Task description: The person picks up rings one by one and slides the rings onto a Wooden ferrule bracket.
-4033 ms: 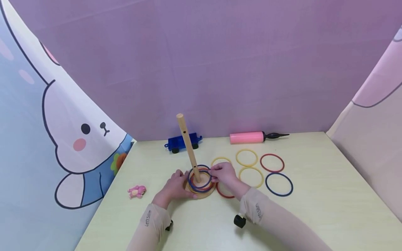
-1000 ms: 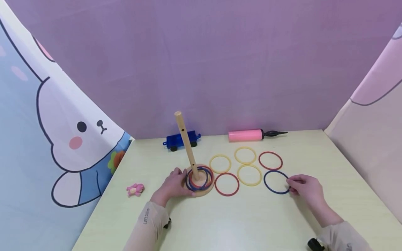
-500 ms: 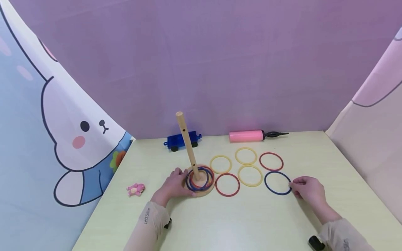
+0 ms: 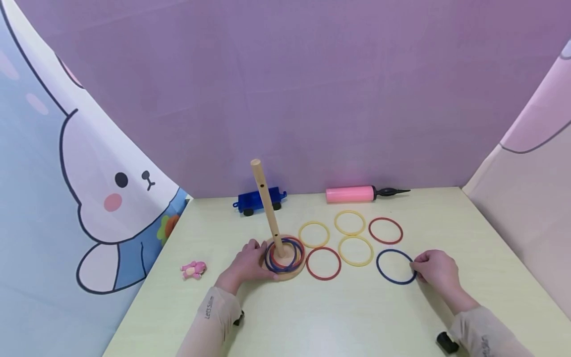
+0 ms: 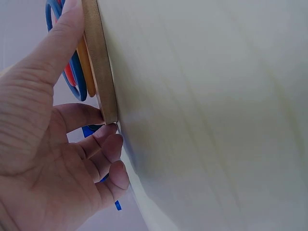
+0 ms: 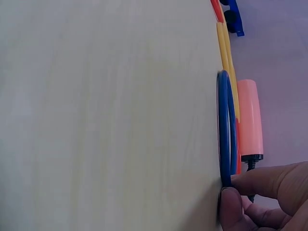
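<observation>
While the left hand [image 4: 247, 263] has its grip clamped on the base rim of the wooden stand [image 4: 269, 213], over on the right of the bench [image 4: 312, 317] it's the right hand [image 4: 438, 271], thumb and finger pinched on the right edge of a blue ring [image 6: 224, 125]! That ring sits just in front of a red ring [image 4: 389, 243], a small gap between them. Stacked rings [image 5: 82, 86], blue and red among them, circle the pole's foot, and three yellow rings [image 4: 358, 265] lie nearby; a pink pump [image 4: 350, 194] sits at the back.
</observation>
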Tool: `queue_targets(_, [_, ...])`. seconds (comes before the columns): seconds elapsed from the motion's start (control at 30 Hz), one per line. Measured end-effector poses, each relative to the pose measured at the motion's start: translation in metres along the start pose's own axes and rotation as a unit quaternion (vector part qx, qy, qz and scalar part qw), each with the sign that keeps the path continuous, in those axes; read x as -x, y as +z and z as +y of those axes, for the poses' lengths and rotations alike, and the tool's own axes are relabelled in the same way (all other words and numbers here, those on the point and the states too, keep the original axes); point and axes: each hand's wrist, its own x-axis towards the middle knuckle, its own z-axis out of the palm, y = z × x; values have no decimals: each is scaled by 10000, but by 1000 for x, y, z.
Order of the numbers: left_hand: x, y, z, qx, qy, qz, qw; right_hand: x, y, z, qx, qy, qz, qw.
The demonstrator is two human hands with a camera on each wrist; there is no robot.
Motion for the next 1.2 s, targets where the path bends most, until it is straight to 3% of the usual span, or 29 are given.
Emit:
queue_targets(0.3, [1,-2,1,-55,28,5,10000,2,-4,-2,-152,70,-70,9998])
queue_targets(0.57, [2,-2,3,-11,1,27,10000,6,-7,-1,-739,105,-304,9967])
queue_targets(0.97, [2,2,-2,-6,63,63,10000,13,-5,-13,-1793,36,-617,9818])
queue_targets(1.2, [1,1,-1,-40,38,43,10000,15,-7,-30,-2031,-147,-745,9762])
